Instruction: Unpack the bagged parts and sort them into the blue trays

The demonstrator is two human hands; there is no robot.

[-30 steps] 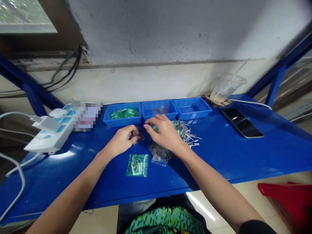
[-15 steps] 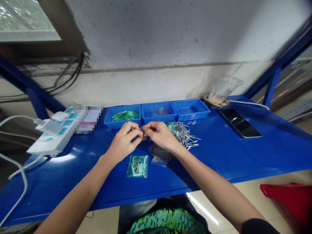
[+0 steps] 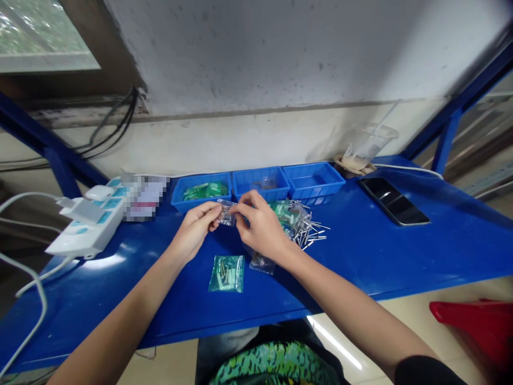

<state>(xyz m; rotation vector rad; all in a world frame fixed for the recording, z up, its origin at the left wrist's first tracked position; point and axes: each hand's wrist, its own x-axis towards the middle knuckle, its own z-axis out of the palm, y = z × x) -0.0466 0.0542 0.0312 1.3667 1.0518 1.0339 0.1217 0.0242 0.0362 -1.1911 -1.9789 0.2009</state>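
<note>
A small clear plastic bag (image 3: 227, 215) is stretched between my two hands above the table; small metal pieces seem to be inside. My left hand (image 3: 197, 224) pinches its left side, thumb on top. With fingertips closed at its right edge, my right hand (image 3: 258, 224) grips the bag too. Below them lies a green-tinted bag (image 3: 226, 274) with screws and pale plugs. Under and beyond my right hand is a pile of loose metal pins (image 3: 310, 231), with green packets (image 3: 284, 213) and another clear bag (image 3: 262, 263) partly hidden by that hand.
Three blue bins stand along the wall: the left bin (image 3: 176, 205) holds green packets, the middle bin (image 3: 260, 193) a clear bag, beside the right bin (image 3: 315, 187). A power strip (image 3: 86, 230), phone (image 3: 395, 202) and plastic cup (image 3: 371, 144) are on the blue table (image 3: 360, 256).
My hands have drawn slightly apart, so the clear bag between them now shows. My left hand has turned, with its thumb on top. The green-tinted bag lies where it was.
</note>
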